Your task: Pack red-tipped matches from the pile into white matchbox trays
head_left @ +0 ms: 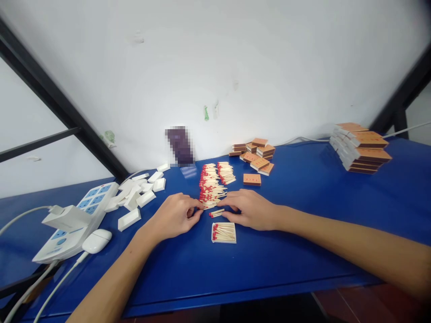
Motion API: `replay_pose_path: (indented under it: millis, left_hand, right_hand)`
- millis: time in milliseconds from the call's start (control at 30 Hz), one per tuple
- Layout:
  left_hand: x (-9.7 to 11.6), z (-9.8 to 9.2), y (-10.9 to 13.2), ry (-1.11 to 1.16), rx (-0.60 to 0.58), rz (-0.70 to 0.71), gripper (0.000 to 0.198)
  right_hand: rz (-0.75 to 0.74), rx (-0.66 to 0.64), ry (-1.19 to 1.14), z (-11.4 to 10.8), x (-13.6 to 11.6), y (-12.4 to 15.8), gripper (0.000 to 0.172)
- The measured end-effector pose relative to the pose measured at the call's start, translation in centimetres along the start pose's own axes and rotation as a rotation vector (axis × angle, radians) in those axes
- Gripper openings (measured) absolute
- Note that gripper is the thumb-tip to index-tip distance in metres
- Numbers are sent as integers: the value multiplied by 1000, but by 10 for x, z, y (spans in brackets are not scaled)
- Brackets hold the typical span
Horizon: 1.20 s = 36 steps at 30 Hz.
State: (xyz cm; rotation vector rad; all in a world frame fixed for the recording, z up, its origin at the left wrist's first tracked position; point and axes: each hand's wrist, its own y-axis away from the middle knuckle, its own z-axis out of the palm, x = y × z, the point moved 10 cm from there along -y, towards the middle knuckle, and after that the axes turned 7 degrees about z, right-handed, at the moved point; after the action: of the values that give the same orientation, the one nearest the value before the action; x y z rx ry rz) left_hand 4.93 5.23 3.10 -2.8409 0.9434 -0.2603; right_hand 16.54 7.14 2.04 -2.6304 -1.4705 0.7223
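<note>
My left hand (177,216) and my right hand (251,208) rest on the blue table (303,233), fingertips meeting at the near end of a pile of red-tipped matches (210,186). Both hands pinch at a small bundle of matches (216,212) lying between them. Just in front of the hands sits an open white matchbox tray (224,233) partly filled with matches. A second heap of matches (226,172) lies further back.
Empty white trays (138,197) are scattered at the left beside a white power strip (72,220) with plug and cables, and a white earbud case (96,241). Orange matchbox sleeves (257,154) lie behind; a taller stack (362,148) stands at the far right. A white wall is behind.
</note>
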Motion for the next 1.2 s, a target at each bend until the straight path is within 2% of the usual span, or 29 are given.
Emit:
replay_pose_path:
  millis: [500,767,1200]
  left_hand:
    - [3,-2,-1,22,31,19,17]
    - [4,-4,-1,4,16,7,15]
    - [6,3,-2,30,-14,-6,16]
  right_hand:
    - [13,-22,8,1,-1,-1,30]
    - [10,-41,7,4,-1,0,29]
    - [-12,-30,2,3,0,0,31]
